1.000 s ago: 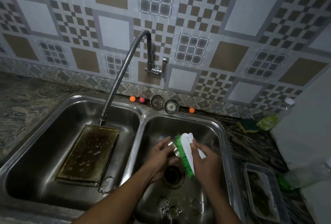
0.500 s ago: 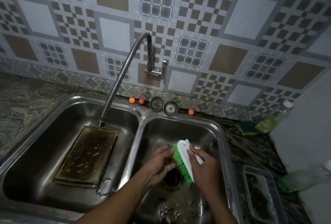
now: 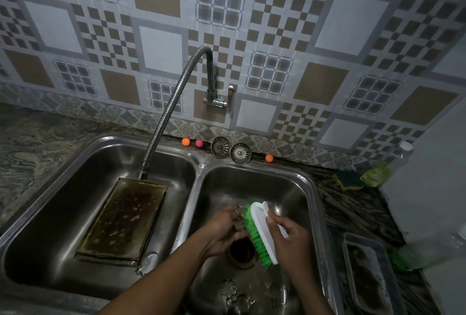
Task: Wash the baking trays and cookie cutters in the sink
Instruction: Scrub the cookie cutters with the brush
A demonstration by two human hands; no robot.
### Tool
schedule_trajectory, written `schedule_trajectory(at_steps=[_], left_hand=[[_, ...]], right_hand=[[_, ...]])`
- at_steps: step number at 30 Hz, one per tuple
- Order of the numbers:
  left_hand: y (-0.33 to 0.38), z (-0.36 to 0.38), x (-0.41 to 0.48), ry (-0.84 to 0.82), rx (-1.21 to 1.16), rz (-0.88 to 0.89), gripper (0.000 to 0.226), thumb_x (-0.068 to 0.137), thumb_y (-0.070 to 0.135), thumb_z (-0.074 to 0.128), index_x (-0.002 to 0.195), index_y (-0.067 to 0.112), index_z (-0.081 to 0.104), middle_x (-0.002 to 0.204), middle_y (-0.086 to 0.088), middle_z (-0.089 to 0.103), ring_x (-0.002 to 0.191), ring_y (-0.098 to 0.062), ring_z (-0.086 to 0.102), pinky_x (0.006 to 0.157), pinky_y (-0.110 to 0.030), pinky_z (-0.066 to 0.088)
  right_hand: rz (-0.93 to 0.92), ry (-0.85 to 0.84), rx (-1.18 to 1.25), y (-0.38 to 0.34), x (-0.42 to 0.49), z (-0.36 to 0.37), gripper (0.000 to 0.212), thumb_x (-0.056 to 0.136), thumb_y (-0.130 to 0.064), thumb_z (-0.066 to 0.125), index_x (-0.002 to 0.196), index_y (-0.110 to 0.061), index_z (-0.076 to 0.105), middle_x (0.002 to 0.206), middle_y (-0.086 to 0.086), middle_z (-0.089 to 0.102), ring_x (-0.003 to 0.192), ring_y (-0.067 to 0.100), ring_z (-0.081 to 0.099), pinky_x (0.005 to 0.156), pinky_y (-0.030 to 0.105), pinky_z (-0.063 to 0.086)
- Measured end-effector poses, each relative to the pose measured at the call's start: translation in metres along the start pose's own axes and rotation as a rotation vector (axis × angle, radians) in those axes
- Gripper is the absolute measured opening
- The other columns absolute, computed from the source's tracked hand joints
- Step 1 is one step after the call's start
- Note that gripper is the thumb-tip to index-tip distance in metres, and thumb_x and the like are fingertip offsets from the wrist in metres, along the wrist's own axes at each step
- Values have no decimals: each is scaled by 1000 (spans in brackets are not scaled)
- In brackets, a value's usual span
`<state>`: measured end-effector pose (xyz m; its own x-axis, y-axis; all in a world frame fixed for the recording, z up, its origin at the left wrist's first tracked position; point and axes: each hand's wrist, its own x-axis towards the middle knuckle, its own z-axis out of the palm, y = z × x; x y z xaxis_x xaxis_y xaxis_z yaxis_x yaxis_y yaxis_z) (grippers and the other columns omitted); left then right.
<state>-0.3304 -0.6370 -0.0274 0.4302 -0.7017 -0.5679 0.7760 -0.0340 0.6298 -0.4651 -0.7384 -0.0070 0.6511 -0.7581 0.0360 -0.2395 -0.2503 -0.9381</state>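
Nearest, on the floor of the right basin (image 3: 252,183) of the sink (image 3: 199,163), several loose cookie cutters (image 3: 228,288) are seen lying flat, one of them flower-shaped. Just beyond them, above the open drain (image 3: 240,251), a small metal cutter (image 3: 238,216) is pinched in the curled fingers of the left hand (image 3: 222,231); much of it is hidden by the fingers, so its shape cannot be told. The right hand (image 3: 293,241) is clenched round the white back of a scrubbing brush (image 3: 262,231), whose green bristles are pressed sideways against the small metal cutter. On the counter to the right, a second baking tray (image 3: 368,272) with dark residue inside is set beside the sink. In the left basin (image 3: 75,188) a soiled baking tray (image 3: 126,219) is laid flat, its brown surface speckled with droplets or suds, and the end of the flexible tap hose (image 3: 171,113) is hung over its far edge. Farther back, two drain strainers (image 3: 220,147) are propped against the tiled wall (image 3: 161,47), with small coloured balls (image 3: 185,141) at either side. A sponge (image 3: 349,180) and a bottle (image 3: 385,166) are found at the far right.
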Motion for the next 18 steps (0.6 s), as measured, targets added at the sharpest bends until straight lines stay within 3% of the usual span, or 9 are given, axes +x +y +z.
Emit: schedule_trajectory(at_steps=[2, 5, 8, 9, 12, 13, 16, 18], left_hand=[[4, 2, 2, 22, -44, -17, 35, 101, 20, 38, 111, 1, 66, 85, -14, 57, 67, -20, 57, 81, -43, 60], [6, 6, 3, -9, -98, -54, 48, 99, 46, 45, 112, 3, 62, 103, -20, 62, 95, -32, 60, 84, -43, 58], [4, 6, -1, 4, -87, -50, 27, 100, 26, 51, 106, 3, 64, 87, -17, 69, 74, -24, 68, 68, -34, 59], [2, 5, 1, 6, -134, -29, 20, 98, 18, 53, 110, 5, 62, 90, -17, 68, 75, -24, 66, 70, -35, 60], [2, 2, 5, -51, -282, 17, 37, 94, 13, 56, 130, 5, 54, 116, -21, 64, 102, -31, 63, 98, -47, 51], [3, 3, 2, -91, -289, 19, 37, 95, 14, 53, 131, 3, 54, 120, -22, 62, 107, -32, 62, 101, -49, 49], [4, 3, -4, -173, -240, 39, 33, 103, 17, 42, 127, -1, 57, 124, -23, 63, 108, -31, 63, 91, -42, 57], [2, 0, -6, -185, -183, 62, 34, 105, 13, 39, 131, -1, 56, 128, -24, 62, 115, -33, 62, 91, -40, 57]], right_hand=[[-3, -24, 3, 1, -2, 0, 18, 87, -20, 71, 103, -26, 75, 89, -32, 69, 95, -16, 60, 73, 0, 42], [-19, -59, 0, 1, -5, 1, 20, 86, -21, 72, 98, -37, 72, 92, -35, 68, 94, -13, 61, 73, 2, 43], [-19, -69, 4, 0, -6, 7, 21, 85, -20, 73, 90, -40, 72, 92, -28, 71, 90, -9, 64, 73, 6, 45], [-15, -29, 28, 1, -6, 8, 20, 85, -19, 73, 90, -39, 73, 90, -24, 73, 88, -7, 66, 72, 8, 46], [-7, 127, 99, 1, -5, 8, 16, 87, -19, 71, 99, -27, 75, 91, -16, 74, 87, -4, 67, 69, 7, 47], [-7, 127, 85, 0, -4, 8, 16, 87, -20, 71, 102, -25, 75, 93, -16, 74, 88, -5, 66, 69, 7, 47], [28, 45, 5, -6, 3, 11, 18, 87, -27, 71, 105, -28, 75, 95, -20, 71, 93, -5, 64, 73, 10, 45], [8, 87, -46, -6, 5, 12, 19, 87, -29, 71, 105, -27, 75, 91, -26, 68, 94, -9, 63, 73, 8, 44]])
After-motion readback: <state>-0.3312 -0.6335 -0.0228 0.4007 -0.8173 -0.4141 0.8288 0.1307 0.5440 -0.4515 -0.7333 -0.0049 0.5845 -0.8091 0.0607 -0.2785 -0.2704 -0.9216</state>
